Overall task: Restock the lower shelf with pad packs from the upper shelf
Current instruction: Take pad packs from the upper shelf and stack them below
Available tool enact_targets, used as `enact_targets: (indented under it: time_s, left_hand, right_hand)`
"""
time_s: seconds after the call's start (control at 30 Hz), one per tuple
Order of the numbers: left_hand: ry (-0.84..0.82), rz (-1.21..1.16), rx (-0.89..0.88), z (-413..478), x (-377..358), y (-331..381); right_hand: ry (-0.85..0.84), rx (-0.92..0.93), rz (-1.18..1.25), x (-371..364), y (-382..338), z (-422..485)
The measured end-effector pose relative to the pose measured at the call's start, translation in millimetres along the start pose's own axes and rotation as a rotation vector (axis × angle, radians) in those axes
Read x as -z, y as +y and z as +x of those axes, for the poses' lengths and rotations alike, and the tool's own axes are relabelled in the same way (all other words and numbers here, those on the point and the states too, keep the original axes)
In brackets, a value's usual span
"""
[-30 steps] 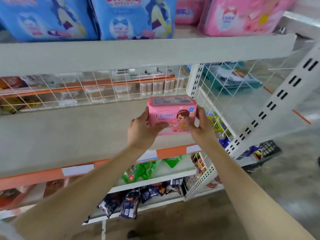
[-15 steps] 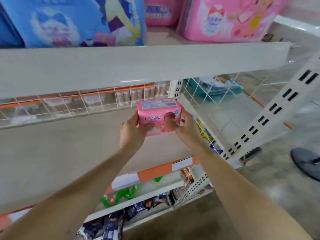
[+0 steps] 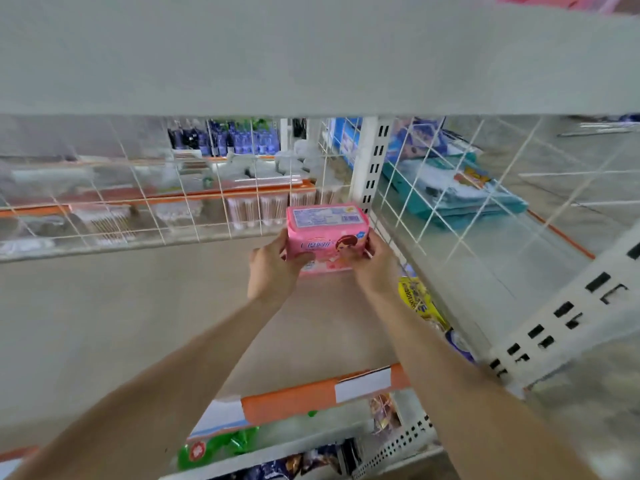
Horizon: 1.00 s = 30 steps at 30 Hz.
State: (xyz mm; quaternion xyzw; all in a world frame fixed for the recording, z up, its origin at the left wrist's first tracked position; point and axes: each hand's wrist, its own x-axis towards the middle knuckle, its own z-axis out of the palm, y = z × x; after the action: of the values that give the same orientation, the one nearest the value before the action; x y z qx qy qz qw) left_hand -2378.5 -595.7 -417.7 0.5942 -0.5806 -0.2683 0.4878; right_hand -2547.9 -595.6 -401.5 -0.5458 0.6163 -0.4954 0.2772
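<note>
Left hand (image 3: pixel 273 268) and right hand (image 3: pixel 375 268) clasping a pink pad pack (image 3: pixel 325 233)
Fingers are curling round its two ends, and it is being held upright at the back right of the lower shelf (image 3: pixel 138 306) — just before the wire grid (image 3: pixel 138 202).

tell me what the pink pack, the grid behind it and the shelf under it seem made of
The pink pack: likely thin plastic film, glossy; it shows sheen, print and soft rounded corners. The grid: thin wire, apparently white-coated metal. The shelf: probably painted sheet metal, matte pale grey, flat and seamless, though blur leaves it open.
</note>
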Motion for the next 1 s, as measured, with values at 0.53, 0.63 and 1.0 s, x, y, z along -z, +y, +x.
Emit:
enact_targets:
  time_s: [0.53,0.63,1.0]
  left_hand:
    - [0.023,0.178,-0.011,44.7,-18.0,-3.7]
    - [-0.007,0.243,0.046,40.4,-14.7,4.9]
    - [-0.108,0.634,-0.238,-27.8,56.8,50.8]
  right_hand:
    - [0.065,-0.104,-0.009,-18.5,7.9,49.6]
    - [0.06,-0.128,-0.055,-15.7,-0.7,48.2]
    - [0.005,0.205,-0.399,11.4,-54.0,-28.5]
